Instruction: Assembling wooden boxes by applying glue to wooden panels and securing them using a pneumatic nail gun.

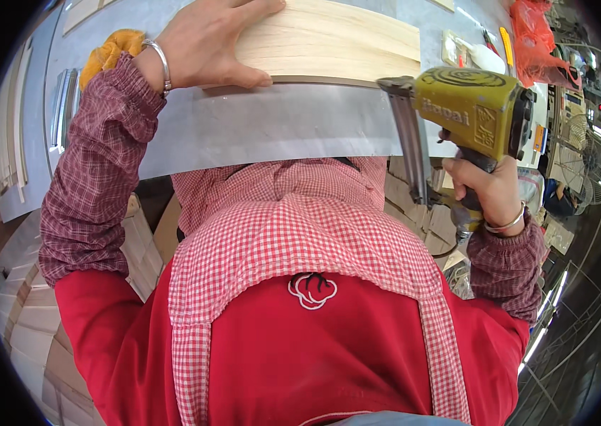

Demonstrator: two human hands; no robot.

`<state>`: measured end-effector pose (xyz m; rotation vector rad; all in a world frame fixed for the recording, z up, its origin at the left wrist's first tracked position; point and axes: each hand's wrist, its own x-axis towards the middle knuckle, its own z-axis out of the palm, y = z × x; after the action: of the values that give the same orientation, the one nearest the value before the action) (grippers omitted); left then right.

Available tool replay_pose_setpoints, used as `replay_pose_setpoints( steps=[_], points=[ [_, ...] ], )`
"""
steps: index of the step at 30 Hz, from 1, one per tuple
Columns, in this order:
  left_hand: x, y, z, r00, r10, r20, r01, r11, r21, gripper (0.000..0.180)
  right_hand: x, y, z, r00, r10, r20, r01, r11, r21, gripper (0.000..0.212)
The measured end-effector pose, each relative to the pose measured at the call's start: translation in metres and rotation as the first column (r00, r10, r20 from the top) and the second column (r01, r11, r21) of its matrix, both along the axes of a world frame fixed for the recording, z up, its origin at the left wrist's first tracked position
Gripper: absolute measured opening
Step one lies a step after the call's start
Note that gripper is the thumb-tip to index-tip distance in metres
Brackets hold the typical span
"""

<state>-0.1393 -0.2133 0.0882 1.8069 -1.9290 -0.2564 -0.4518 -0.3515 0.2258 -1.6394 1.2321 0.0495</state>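
A pale wooden board (329, 42) lies along the far part of a grey metal worktable (258, 128). My left hand (208, 44) rests on the board's left part, its fingers spread and its thumb along the near edge. The hand's far fingertips run out of the picture. In my right hand (489, 186) is a yellow-green nail gun (465, 106), the fingers wrapped round its dark handle. Its nose meets or hovers just over the board's near right corner; I cannot tell which. The long metal magazine (412, 145) points down toward me, past the table's front edge.
A yellow work glove (110, 53) lies beyond my left wrist. At the far right are a yellow utility knife (506, 46) and a red plastic bag (532, 39). Wood strips (13, 121) stand at the left. Stacked wood pieces (38, 319) fill the lower left.
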Motion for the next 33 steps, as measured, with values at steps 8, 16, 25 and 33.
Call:
replay_pose_setpoints(
  steps=[8, 16, 25, 33],
  points=[
    [-0.022, 0.0, 0.012, 0.997, 0.055, -0.056, -0.053, 0.998, 0.036, 0.077, 0.018, 0.024, 0.011, 0.994, 0.081, 0.066, -0.083, 0.996, 0.027, 0.023],
    [-0.029, -0.007, -0.004, 0.999, 0.028, -0.039, -0.034, 0.984, -0.173, 0.074, 0.016, 0.024, 0.008, 0.997, 0.068, 0.042, -0.069, 0.997, 0.04, 0.023],
    [-0.027, -0.013, -0.005, 0.998, 0.031, -0.046, -0.039, 0.981, -0.19, 0.073, 0.021, 0.024, 0.005, 0.999, 0.049, -0.007, -0.049, 0.999, -0.02, 0.025],
    [-0.022, -0.007, -0.013, 0.951, 0.135, 0.279, -0.063, 0.966, -0.252, 0.081, 0.028, 0.025, 0.023, 0.991, 0.105, -0.082, -0.11, 0.992, -0.054, 0.025]
  ],
)
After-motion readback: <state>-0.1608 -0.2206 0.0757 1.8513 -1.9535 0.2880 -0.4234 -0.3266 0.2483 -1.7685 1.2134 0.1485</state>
